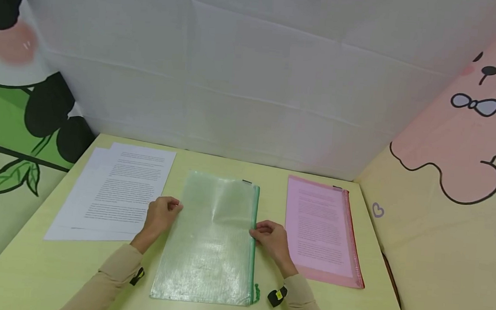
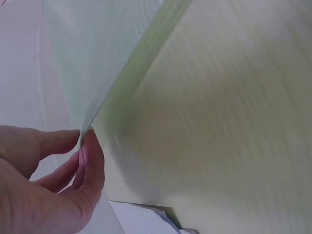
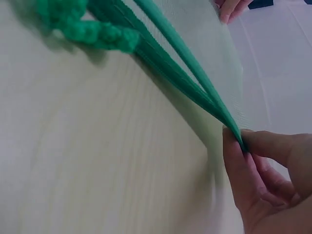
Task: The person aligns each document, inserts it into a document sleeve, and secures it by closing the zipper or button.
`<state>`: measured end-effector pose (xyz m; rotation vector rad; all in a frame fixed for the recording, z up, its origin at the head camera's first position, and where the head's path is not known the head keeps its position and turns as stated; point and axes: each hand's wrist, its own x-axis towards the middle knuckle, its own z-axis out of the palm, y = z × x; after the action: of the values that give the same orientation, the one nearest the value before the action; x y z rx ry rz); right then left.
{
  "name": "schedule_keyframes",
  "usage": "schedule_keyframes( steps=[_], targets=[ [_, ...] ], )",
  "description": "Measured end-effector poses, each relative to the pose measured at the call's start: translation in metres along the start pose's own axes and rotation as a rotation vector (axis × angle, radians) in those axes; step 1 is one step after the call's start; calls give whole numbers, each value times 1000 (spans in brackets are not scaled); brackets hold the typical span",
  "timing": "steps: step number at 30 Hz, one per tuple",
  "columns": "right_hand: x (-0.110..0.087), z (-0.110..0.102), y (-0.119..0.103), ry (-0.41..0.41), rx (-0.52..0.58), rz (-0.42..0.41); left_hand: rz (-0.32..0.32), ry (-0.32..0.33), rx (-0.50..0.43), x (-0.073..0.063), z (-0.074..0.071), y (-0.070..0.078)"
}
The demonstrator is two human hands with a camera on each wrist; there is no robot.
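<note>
Translucent green plastic forms the pouch (image 1: 207, 241), the principal object, which lies on the table (image 1: 12, 275) between 2 bare hands. The left hand (image 1: 161, 216) pinches its plain side edge between thumb and fingers; the right hand (image 1: 272, 241) pinches the opposite edge, along the green zip (image 1: 256, 203). Both wrist views show the edge raised from the table at each pinch. Near the right pinch, the zip's 2 green bands come together, then diverge toward the wearer, leaving a gap. A green cord (image 1: 257, 294) hangs at the near corner, on the wearer's side of the right grip. Left of the left grip lie overlapping printed sheets (image 1: 126, 189); right of the right grip lies a pink pouch (image 1: 326, 276) with 1 printed page showing through.

The step in hand is judged to be holding and positioning the green pouch by its 2 sides. The next move seems to call for even support from both pinches, lest the limp plastic buckle, and for care around the parted zip.
</note>
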<state>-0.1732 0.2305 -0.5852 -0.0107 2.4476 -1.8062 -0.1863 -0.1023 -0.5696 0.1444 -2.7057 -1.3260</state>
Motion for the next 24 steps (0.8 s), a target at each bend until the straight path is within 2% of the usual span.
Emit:
schedule_keyframes(
  steps=[7,13,24],
  targets=[
    [0,3,3,21,-112,-40,17,-46,32,-2,3,-4],
    [0,7,0,28,-241,-100,49,-35,61,-2,5,-8],
    [0,13,-2,88,-420,-195,25,-34,76,-8,1,-4]
  ],
)
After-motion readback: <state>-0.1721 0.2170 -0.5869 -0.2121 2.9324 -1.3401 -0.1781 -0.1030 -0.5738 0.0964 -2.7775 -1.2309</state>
